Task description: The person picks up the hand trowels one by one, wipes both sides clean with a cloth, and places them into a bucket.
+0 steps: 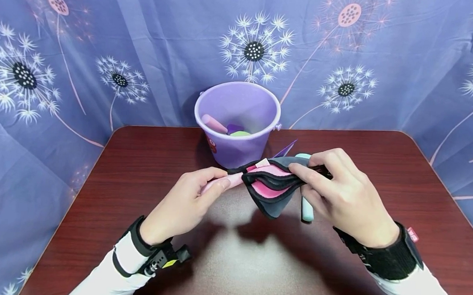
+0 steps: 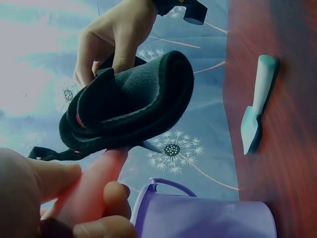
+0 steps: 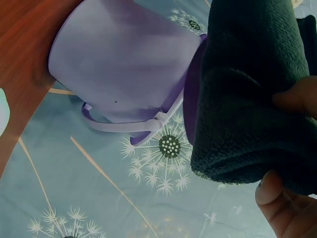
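My left hand (image 1: pixel 187 200) grips the pink handle (image 1: pixel 235 179) of a tool, held above the table in front of the bucket. Behind the cloth a thin purple part (image 1: pixel 286 149) sticks out, seemingly this tool's blade; its shape is mostly hidden. My right hand (image 1: pixel 344 195) pinches a folded grey cloth (image 1: pixel 279 207) with black edging and pink inner layers. The cloth lies against the tool where the handle ends. In the right wrist view the cloth (image 3: pixel 247 99) covers most of the purple blade (image 3: pixel 193 99), while its fingers press into the fabric.
A purple bucket (image 1: pixel 242 150) stands at the table's back edge, holding a pink-handled item (image 1: pixel 214 123) and purple and green pieces. A mint-coloured trowel (image 2: pixel 262 84) lies on the table (image 1: pixel 139 173) to the right. A blue dandelion-print curtain (image 1: pixel 178 37) hangs behind.
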A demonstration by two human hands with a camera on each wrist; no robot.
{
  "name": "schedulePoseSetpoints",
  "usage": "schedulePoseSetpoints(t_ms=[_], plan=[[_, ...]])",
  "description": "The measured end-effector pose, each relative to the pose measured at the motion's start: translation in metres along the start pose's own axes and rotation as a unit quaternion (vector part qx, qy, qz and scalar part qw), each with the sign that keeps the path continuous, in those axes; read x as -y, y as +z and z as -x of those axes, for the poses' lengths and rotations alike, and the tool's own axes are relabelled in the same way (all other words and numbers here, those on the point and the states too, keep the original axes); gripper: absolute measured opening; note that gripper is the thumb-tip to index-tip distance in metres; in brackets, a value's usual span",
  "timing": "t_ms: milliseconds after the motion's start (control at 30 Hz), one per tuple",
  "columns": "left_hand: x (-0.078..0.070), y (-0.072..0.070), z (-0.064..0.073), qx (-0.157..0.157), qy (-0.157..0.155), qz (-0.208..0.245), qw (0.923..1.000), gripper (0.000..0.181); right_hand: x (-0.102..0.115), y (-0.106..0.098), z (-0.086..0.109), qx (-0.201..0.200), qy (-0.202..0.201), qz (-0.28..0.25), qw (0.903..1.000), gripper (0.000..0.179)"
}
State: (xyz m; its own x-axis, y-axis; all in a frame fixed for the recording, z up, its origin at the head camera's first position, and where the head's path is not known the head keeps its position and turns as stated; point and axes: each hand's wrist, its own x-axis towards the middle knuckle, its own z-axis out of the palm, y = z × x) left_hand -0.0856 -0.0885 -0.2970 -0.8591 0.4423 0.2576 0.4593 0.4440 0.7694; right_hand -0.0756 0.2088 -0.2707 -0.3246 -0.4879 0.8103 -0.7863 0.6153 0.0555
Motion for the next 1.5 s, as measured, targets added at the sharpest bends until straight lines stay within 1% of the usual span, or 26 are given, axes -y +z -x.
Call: schedulePoseSetpoints(t_ms=[133, 300, 467, 733, 900, 1000, 1233, 1367, 1500], plan=[[0.001, -0.001, -0.001, 0.020, 0.019, 0.002, 0.9996, 0.023, -0.002, 0.000, 0.001, -0.006, 0.017, 0.006, 0.9998, 0.029], [0.000, -0.003, -0.001, 0.033, 0.013, 0.007, 0.9993, 0.025, -0.005, 0.000, 0.003, -0.016, 0.043, 0.004, 0.9989, 0.029], [-0.001, -0.004, 0.000, 0.043, 0.006, 0.016, 0.9989, 0.024, -0.009, -0.002, 0.005, -0.015, 0.070, 0.003, 0.9974, 0.030], [-0.002, -0.006, 0.001, 0.052, 0.023, 0.021, 0.9982, 0.020, -0.015, -0.007, 0.009, -0.018, 0.111, -0.001, 0.9937, 0.030], [-0.001, -0.008, 0.000, 0.048, 0.038, 0.012, 0.9980, 0.020, -0.019, -0.009, 0.012, -0.017, 0.140, 0.012, 0.9899, 0.031], [0.000, -0.009, 0.000, 0.040, 0.040, 0.005, 0.9984, 0.021, -0.021, -0.011, 0.013, -0.014, 0.163, 0.021, 0.9863, 0.031], [0.000, -0.013, -0.001, 0.028, 0.026, -0.001, 0.9993, 0.022, -0.025, -0.014, 0.013, -0.028, 0.206, 0.034, 0.9775, 0.026], [0.000, -0.014, -0.002, 0.021, 0.024, 0.000, 0.9995, 0.023, -0.026, -0.016, 0.013, -0.032, 0.228, 0.038, 0.9723, 0.026], [0.001, -0.015, -0.001, 0.020, 0.019, 0.002, 0.9996, 0.024, -0.027, -0.017, 0.013, -0.034, 0.244, 0.044, 0.9682, 0.026]])
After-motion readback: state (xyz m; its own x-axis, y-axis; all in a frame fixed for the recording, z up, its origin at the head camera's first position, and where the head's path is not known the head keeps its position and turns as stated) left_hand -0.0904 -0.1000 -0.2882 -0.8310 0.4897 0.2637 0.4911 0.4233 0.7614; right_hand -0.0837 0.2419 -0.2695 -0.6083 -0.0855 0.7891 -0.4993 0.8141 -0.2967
